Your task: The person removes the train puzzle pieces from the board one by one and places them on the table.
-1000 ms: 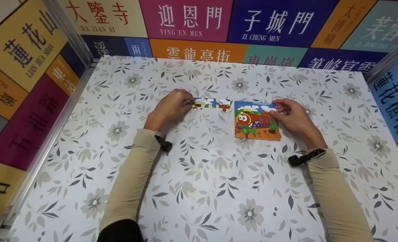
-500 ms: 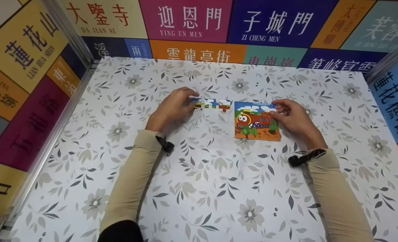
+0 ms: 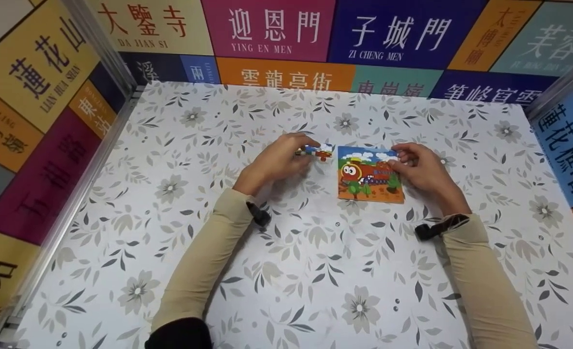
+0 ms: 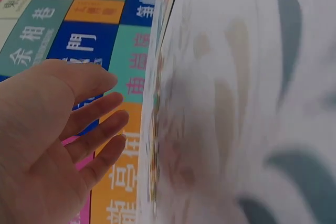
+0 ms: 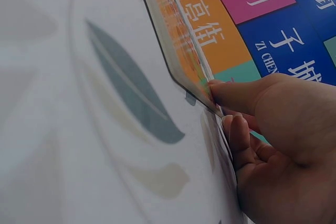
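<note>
Left hand [image 3: 279, 160] over puzzle strip [image 3: 319, 151], grip loosely curled on strip's left end; only right end shows (clouds, red bit). Left wrist view: fingers [image 4: 97, 132] spread, relaxed; whether they pinch strip, cannot tell. Strip lies at 9 o'clock of puzzle board [image 3: 369, 174], just beside its upper left corner. Right hand [image 3: 424, 170] at 3 o'clock of board, thumb and fingertips [image 5: 231, 90] pinching board's right edge. Board flat on floral bench [image 3: 315, 271], roughly centre. Walls around bench: coloured panels [image 3: 267, 29] with Chinese characters.
</note>
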Motion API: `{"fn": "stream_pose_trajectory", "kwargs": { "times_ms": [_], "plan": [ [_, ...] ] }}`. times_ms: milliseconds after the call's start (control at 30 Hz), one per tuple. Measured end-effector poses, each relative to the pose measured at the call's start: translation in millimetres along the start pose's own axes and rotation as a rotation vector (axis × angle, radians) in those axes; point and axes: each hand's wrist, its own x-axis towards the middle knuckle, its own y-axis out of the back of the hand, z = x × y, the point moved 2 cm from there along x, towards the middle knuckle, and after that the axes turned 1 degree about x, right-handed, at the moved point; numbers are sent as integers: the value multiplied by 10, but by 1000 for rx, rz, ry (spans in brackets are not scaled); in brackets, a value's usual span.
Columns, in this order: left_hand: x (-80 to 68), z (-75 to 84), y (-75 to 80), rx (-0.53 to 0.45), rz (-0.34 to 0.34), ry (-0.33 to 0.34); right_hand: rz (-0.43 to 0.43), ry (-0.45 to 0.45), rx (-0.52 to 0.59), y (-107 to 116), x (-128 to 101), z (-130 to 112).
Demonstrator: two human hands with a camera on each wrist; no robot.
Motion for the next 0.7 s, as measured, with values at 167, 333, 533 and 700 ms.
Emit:
{"fn": "stream_pose_trajectory", "kwargs": {
  "times_ms": [167,333,533,700],
  "plan": [
    [128,203,-160,-41,-40,-42,-5,-4,-15,9,-5,14],
    [243,405,-359,-75,-91,-90,2,12,-25,17,-15,25],
    [365,625,-591,-84,-145,-126,4,51,-17,10,-13,22],
    [475,712,-724,-131,-192,-139,3,52,-7,8,-2,2]
  ]
}}
